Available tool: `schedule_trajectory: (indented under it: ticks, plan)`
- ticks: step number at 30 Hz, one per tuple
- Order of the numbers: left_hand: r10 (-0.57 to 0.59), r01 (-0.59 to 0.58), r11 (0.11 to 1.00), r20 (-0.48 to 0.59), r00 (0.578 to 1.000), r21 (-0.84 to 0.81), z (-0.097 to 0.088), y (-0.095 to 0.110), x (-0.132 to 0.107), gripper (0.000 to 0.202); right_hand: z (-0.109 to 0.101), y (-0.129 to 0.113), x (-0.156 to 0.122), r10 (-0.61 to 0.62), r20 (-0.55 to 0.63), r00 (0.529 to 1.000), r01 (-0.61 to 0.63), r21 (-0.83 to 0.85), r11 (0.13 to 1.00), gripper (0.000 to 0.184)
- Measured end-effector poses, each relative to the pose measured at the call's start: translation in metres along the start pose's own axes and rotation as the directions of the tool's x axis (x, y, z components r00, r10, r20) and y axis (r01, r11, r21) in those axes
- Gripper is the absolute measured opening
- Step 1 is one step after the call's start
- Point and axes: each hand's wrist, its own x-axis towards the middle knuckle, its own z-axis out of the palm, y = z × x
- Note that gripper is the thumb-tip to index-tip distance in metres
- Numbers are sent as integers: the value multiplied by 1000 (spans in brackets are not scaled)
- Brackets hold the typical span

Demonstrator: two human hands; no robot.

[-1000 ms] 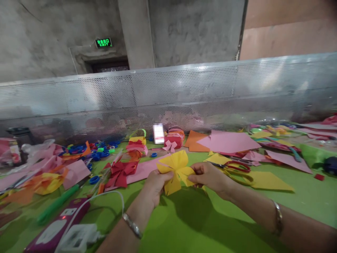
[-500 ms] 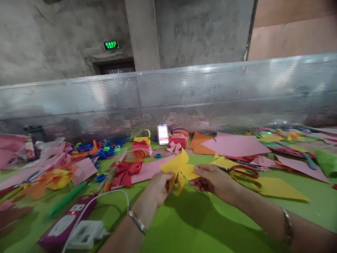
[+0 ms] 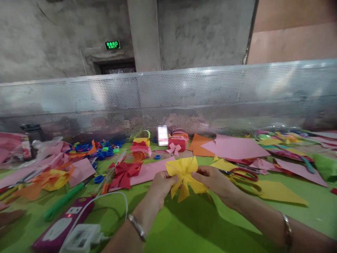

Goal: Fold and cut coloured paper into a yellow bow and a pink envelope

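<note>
A yellow paper bow [image 3: 184, 174] is held up just above the green table [image 3: 189, 225], between both my hands. My left hand [image 3: 160, 188] pinches its left side and middle with fingers closed. My right hand [image 3: 213, 181] grips its right loop, fingers curled round the paper. The bow's tails hang down between the hands. Red-handled scissors [image 3: 244, 174] lie just right of my right hand on a yellow sheet [image 3: 273, 193].
A red paper bow [image 3: 123, 174] lies on a pink sheet [image 3: 150, 170] to the left. A purple power strip [image 3: 60, 228] with a white plug and cable sits at the near left. Pink and orange sheets, small paper boxes, blue rings and a perforated metal screen [image 3: 184, 98] fill the back.
Both hands have turned the yellow bow and shifted it slightly right and down; its loops now face me more flatly. The camera has panned a little.
</note>
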Motion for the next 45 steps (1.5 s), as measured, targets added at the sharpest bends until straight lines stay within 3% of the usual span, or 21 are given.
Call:
schedule_trajectory:
  ticks: [8,13,24,27,31,33,35,38,40,42,43,45]
  plan:
    - [92,-93,995,27,995,38,0,1,-4,39,-4,4,6,-80,-14,997,80,-33,996,29]
    - [118,-118,993,-4,993,26,1,3,-4,42,-7,2,6,-96,-82,992,89,-84,992,35]
    - [209,-207,978,-116,971,26,-3,6,1,45,-11,9,17,-242,-200,949,210,-170,963,21]
    - [230,-228,973,-124,965,31,-5,9,4,48,-26,-4,21,-300,-235,925,252,-213,944,16]
    - [221,-221,975,-115,968,15,-9,17,5,43,-71,-51,15,-422,-318,849,325,-316,891,21]
    - [188,-189,982,-75,979,-3,-9,23,4,39,-98,-74,3,-491,-337,803,343,-411,845,26]
    - [151,-151,988,-1,989,-19,-9,28,0,38,-120,-85,-15,-532,-307,789,317,-538,781,24]
    - [47,-53,998,214,976,26,-7,35,-12,38,-136,-72,-45,-512,-187,838,226,-736,638,15]
    - [-59,-18,984,422,905,178,-5,38,-21,35,-137,-49,-62,-456,-74,887,190,-841,506,12]
    - [-135,-67,944,566,813,322,-4,39,-30,30,-132,-23,-74,-381,51,923,200,-909,365,11]
    - [-158,-98,925,604,781,368,-3,38,-34,27,-129,-12,-77,-347,97,933,207,-932,296,13]
    - [-188,-124,898,624,759,421,-1,36,-38,25,-122,6,-79,-295,161,942,217,-961,170,19]
